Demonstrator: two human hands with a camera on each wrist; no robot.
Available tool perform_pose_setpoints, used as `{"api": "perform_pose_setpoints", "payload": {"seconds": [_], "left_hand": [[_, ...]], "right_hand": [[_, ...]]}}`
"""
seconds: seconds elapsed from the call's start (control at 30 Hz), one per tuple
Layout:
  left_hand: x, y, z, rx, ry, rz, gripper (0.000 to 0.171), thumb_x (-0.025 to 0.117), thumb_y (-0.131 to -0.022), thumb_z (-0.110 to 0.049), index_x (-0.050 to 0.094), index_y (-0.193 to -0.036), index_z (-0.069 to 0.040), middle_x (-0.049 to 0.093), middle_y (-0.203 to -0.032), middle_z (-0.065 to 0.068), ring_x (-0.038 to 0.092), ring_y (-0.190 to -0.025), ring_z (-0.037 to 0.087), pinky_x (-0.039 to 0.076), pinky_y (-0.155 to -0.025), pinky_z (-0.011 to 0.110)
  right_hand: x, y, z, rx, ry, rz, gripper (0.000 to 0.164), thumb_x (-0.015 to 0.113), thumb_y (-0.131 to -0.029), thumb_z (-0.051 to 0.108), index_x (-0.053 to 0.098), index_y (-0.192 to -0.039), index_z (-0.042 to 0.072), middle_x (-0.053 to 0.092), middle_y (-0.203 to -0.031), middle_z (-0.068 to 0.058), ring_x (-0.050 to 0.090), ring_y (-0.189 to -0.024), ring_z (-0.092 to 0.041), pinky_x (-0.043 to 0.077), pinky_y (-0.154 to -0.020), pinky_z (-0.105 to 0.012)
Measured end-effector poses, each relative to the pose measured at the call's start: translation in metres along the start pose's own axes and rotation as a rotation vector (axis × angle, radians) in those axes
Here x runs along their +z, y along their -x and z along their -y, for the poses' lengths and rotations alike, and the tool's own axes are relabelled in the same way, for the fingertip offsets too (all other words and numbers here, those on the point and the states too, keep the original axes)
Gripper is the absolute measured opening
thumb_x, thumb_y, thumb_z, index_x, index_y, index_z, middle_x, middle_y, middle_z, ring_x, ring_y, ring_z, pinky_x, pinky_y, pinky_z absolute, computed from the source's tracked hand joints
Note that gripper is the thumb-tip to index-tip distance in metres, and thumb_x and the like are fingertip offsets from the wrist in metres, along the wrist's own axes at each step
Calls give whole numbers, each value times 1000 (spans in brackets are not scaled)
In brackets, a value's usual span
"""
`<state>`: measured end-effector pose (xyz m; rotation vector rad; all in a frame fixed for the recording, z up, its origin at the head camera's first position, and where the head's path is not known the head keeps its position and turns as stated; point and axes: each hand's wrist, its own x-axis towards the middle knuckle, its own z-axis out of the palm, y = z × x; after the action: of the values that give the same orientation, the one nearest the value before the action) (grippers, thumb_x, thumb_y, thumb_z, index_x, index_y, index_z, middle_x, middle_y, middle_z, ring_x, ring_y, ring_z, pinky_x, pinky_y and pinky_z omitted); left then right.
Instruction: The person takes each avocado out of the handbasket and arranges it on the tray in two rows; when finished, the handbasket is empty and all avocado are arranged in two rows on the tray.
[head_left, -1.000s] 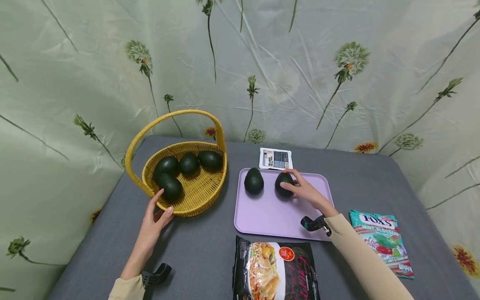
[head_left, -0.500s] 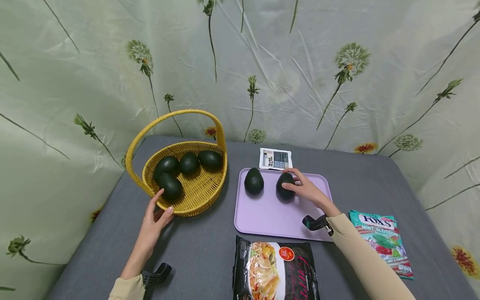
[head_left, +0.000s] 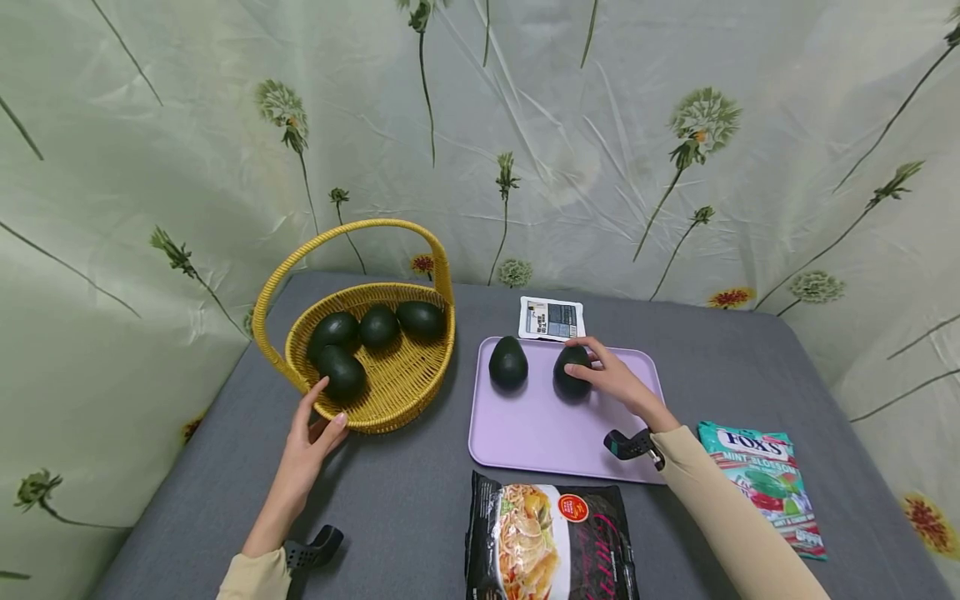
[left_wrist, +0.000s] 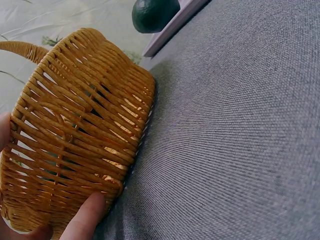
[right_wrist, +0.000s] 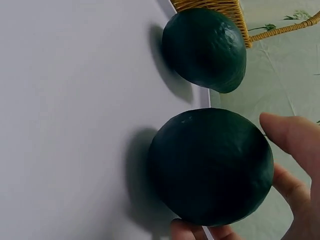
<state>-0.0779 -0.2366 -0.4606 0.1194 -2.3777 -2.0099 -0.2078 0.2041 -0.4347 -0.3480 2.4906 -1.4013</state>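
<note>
My right hand [head_left: 611, 377] holds a dark green avocado [head_left: 570, 375] at the back right part of the lilac tray [head_left: 517, 437]. In the right wrist view, thumb and fingers lie around the sides of this avocado [right_wrist: 210, 167]. To its left on the tray stands another avocado [head_left: 508, 364]. My left hand [head_left: 306, 446] grips the near left rim of the yellow wicker basket [head_left: 397, 400], and a fingertip [left_wrist: 92, 207] presses low on the wicker wall in the left wrist view. Several avocados [head_left: 378, 327] lie along the basket's back and left side.
A black noodle packet [head_left: 551, 542] lies in front of the tray. Right of the right forearm is a teal Fox's candy bag [head_left: 765, 483]. A white labelled packet [head_left: 551, 318] lies behind the tray. The basket's tall handle [head_left: 348, 225] arches over it; a flowered cloth [head_left: 600, 167] hangs behind the table.
My right hand and the avocado in it have shifted slightly to the right on the tray. My left hand stays at the basket rim.
</note>
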Motion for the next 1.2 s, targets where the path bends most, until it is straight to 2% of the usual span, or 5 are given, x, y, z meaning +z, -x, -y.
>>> {"api": "perform_pose_setpoints", "payload": {"seconds": [0.5, 0.8, 1.0, 1.1, 1.2], "left_hand": [[0, 1, 0, -8, -1, -4, 66, 52, -101, -20, 14, -154, -23, 7, -154, 18, 32, -131, 41, 46, -84, 12], [1, -1, -2, -22, 5, 3, 67, 51, -101, -18, 12, -155, -23, 3, -155, 16, 30, -132, 41, 45, -83, 12], [1, 0, -2, -16, 27, 10, 68, 50, -101, -17, 8, -155, -24, -2, -156, 13, 30, -132, 40, 46, -83, 12], [2, 0, -3, -23, 32, 6, 69, 50, -101, -17, 7, -155, -23, -3, -156, 13, 31, -132, 40, 46, -83, 12], [1, 0, -3, -29, 30, -3, 68, 50, -101, -17, 9, -155, -22, -3, -156, 14, 30, -132, 40, 45, -83, 12]], "right_hand": [[-6, 0, 6, -18, 9, -3, 50, 59, -95, 23, 42, -138, 4, 32, -143, -29, 35, -126, -49, 33, -100, -59], [-11, -16, 37, -99, -65, -67, 47, 60, -95, 13, 44, -137, 1, 35, -137, -31, 40, -123, -47, 34, -101, -56], [21, -43, 69, -221, -187, 16, 44, 62, -93, 9, 49, -134, 3, 44, -134, -22, 47, -118, -41, 42, -96, -49], [47, -58, 86, -274, -229, 107, 44, 60, -95, 9, 47, -136, 4, 43, -136, -19, 48, -118, -38, 44, -95, -47], [77, -72, 105, -330, -251, 206, 44, 58, -96, 8, 45, -138, 3, 41, -137, -23, 46, -121, -40, 44, -96, -46]]}}
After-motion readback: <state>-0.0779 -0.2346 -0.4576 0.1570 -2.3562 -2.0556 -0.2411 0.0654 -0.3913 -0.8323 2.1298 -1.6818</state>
